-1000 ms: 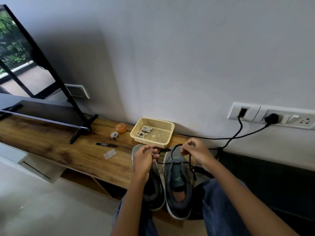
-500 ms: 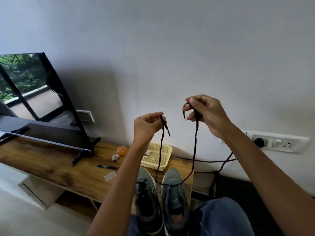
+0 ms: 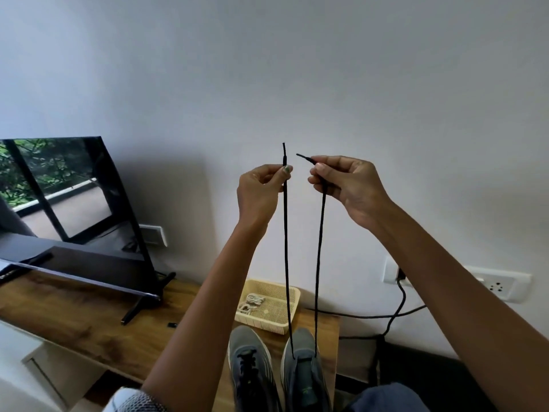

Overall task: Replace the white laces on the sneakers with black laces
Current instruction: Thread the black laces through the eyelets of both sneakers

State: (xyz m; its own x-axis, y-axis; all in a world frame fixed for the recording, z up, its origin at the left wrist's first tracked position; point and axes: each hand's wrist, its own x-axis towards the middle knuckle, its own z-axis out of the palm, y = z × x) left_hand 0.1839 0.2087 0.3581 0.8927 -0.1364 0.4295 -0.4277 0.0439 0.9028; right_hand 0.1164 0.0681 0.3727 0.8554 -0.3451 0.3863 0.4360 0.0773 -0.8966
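Observation:
Two grey sneakers stand side by side at the wooden shelf's (image 3: 74,316) near end. The left sneaker (image 3: 251,370) carries black lacing. From the toe eyelets of the right sneaker (image 3: 304,373) a black lace (image 3: 286,263) runs straight up in two taut strands. My left hand (image 3: 261,191) pinches the left strand near its tip, high in front of the wall. My right hand (image 3: 347,185) pinches the right strand at about the same height. Both tips stick out above the fingers. White laces (image 3: 252,303) lie bundled in the yellow basket (image 3: 292,307).
A television (image 3: 74,203) on a stand fills the shelf's left part. A small black item (image 3: 172,325) lies on the wood near the basket. Black cables (image 3: 395,310) hang from wall sockets (image 3: 499,285) on the right. My knee in blue cloth (image 3: 392,399) shows bottom right.
Both hands have risen from the sneaker to high in front of the wall, pulling the two lace strands taut and even. The view has tilted upward with them.

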